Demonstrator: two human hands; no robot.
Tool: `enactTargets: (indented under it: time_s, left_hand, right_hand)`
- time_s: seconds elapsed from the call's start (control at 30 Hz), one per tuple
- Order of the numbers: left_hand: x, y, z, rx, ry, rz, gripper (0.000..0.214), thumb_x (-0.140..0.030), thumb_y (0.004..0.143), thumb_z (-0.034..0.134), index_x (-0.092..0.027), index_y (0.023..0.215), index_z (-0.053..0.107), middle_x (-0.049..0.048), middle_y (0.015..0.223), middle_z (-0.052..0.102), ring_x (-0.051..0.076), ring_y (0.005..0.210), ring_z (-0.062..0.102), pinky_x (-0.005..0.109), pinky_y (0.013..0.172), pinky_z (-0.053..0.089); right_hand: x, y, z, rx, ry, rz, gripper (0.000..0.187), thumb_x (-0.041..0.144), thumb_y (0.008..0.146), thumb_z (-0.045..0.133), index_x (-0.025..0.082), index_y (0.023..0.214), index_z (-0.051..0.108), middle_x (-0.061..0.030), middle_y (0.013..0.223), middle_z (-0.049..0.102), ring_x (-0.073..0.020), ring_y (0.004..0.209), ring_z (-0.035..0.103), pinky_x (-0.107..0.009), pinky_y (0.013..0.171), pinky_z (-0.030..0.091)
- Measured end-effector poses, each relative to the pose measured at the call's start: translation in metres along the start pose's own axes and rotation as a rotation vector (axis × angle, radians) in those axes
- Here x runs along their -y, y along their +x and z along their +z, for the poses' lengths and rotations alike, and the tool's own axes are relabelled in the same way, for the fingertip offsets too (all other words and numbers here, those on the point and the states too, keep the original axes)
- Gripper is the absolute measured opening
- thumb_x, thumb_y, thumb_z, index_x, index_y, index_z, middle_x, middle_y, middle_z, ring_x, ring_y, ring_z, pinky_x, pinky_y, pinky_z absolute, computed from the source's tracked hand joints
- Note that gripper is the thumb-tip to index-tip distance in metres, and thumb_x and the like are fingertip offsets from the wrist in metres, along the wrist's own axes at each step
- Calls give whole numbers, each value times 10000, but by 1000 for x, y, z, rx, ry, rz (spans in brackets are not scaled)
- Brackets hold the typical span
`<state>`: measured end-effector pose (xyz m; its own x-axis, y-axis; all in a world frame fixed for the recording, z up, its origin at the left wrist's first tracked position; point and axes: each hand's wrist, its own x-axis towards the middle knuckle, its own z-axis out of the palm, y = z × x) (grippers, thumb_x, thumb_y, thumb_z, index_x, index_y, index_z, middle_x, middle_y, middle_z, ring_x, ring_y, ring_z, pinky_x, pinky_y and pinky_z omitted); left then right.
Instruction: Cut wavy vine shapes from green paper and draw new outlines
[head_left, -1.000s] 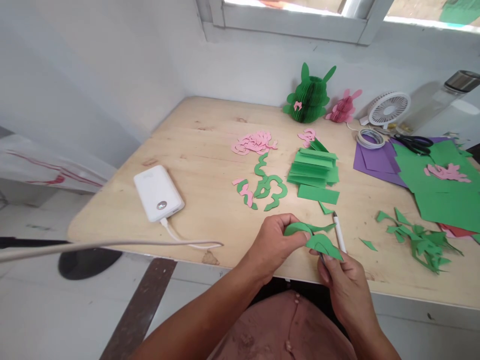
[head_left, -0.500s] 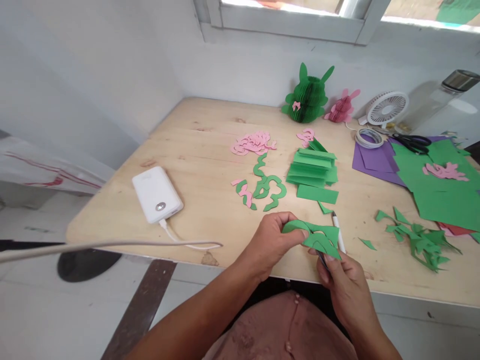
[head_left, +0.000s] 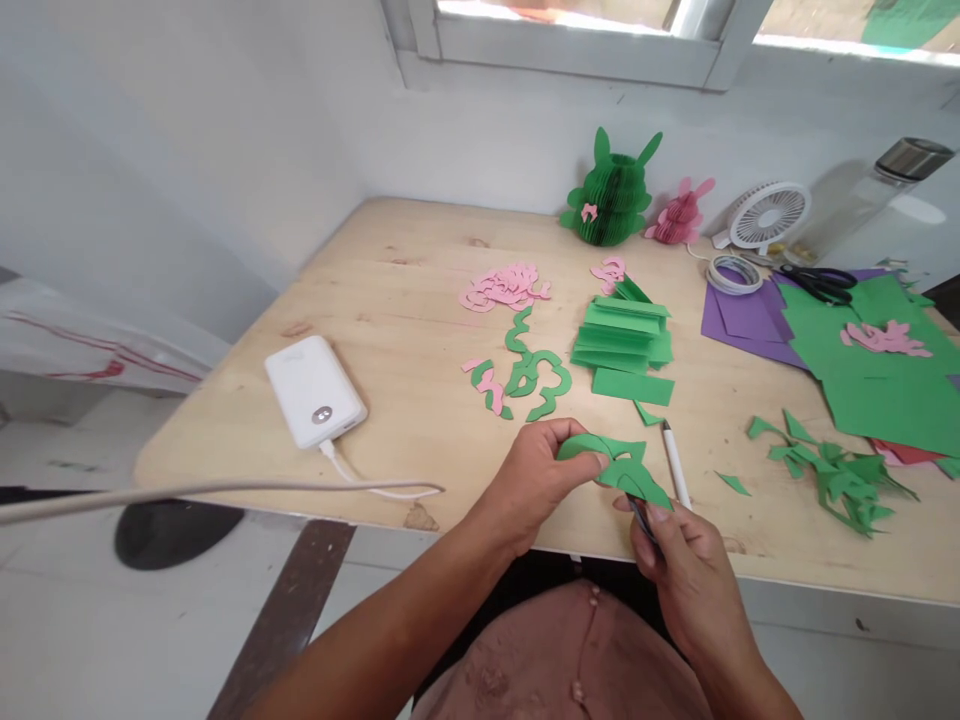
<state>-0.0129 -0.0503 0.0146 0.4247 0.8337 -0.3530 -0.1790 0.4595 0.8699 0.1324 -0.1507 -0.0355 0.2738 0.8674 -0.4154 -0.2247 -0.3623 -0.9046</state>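
Observation:
My left hand (head_left: pixel 536 480) pinches a folded piece of green paper (head_left: pixel 619 465) over the table's near edge. My right hand (head_left: pixel 679 565) is closed round a small pair of scissors (head_left: pixel 641 518), whose dark blades reach under the green paper; most of the tool is hidden by my fingers and the paper. A white pen (head_left: pixel 673 463) lies on the table just beyond my right hand. Cut green and pink curved shapes (head_left: pixel 525 375) lie a little further in, next to a stack of folded green strips (head_left: pixel 624 340).
A white power bank (head_left: pixel 315 390) with a cable sits at the left. Green offcuts (head_left: pixel 840 480) lie at the right, with green and purple sheets (head_left: pixel 862 350), black scissors (head_left: pixel 821 283), a tape roll (head_left: pixel 733 274), a small fan (head_left: pixel 766 215) and paper rabbits (head_left: pixel 611 190) behind.
The green paper has been turned slightly in my hands and moved a little left and away from me; both hands keep their hold.

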Motion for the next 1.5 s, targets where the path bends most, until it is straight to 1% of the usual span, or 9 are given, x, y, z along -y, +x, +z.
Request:
enactTargets:
  time_s: [0.23, 0.37, 0.53, 0.73, 0.97, 1.1, 1.23, 1.33, 1.5]
  left_hand:
    - [-4, -1, -3, 8, 10, 3, 106, -220, 605, 663, -147, 604, 587, -23, 601, 569, 101, 596, 473, 238, 639, 359]
    - [-6, -3, -4, -1, 18, 8, 126, -225, 609, 679, -156, 600, 574, -24, 594, 567, 110, 597, 493, 250, 648, 380]
    - [-6, -4, -7, 72, 51, -22, 120, -216, 625, 683, -152, 641, 583, 10, 653, 626, 154, 696, 575, 286, 727, 424]
    - [-6, -3, -9, 109, 119, -12, 102, -197, 644, 669, -155, 641, 577, 8, 662, 628, 164, 717, 595, 295, 752, 427]
    - [-10, -3, -8, 110, 187, -5, 69, -191, 637, 652, -150, 640, 597, -2, 657, 620, 130, 665, 542, 257, 679, 394]
    - [-12, -3, -6, 112, 205, -19, 77, -193, 621, 654, -150, 624, 590, -4, 657, 617, 123, 655, 529, 246, 675, 385]
    - [-13, -1, -6, 128, 223, -20, 82, -187, 613, 652, -152, 613, 577, -18, 633, 578, 114, 639, 499, 237, 653, 367]
    - [-13, 1, -6, 143, 222, -18, 82, -185, 609, 648, -150, 614, 574, -16, 640, 575, 114, 650, 491, 237, 659, 366]
    - [-13, 1, -6, 153, 213, -30, 76, -184, 609, 642, -151, 613, 574, -16, 631, 566, 112, 643, 479, 237, 649, 358]
  right_hand:
    - [3, -3, -2, -8, -75, -62, 390, 510, 827, 610, 136, 853, 716, 47, 479, 383, -81, 458, 301, -239, 450, 194]
    - [3, -2, -3, 17, -105, -85, 381, 500, 849, 584, 142, 856, 715, 45, 484, 386, -85, 458, 306, -240, 447, 200]
    - [7, -1, -1, 66, -153, -127, 385, 500, 875, 547, 152, 832, 704, 47, 487, 373, -85, 462, 283, -241, 445, 195]
    - [8, -1, -1, 90, -197, -141, 398, 504, 890, 523, 159, 754, 668, 45, 493, 371, -86, 473, 272, -245, 451, 191]
    - [12, -1, 1, 91, -205, -146, 417, 502, 891, 520, 170, 646, 576, 47, 485, 367, -84, 474, 254, -246, 449, 186]
    - [12, -1, 2, 87, -173, -139, 434, 507, 880, 533, 179, 597, 505, 52, 480, 355, -82, 466, 238, -245, 446, 182]
    - [12, 0, 2, 83, -154, -129, 417, 498, 880, 536, 182, 611, 502, 54, 485, 353, -84, 468, 237, -246, 447, 176]
    - [13, 0, 3, 77, -155, -127, 432, 494, 880, 537, 185, 585, 472, 53, 485, 353, -84, 467, 236, -247, 447, 173]
    - [13, 1, 4, 72, -152, -129, 427, 511, 876, 537, 182, 606, 506, 56, 489, 349, -86, 469, 227, -249, 449, 166]
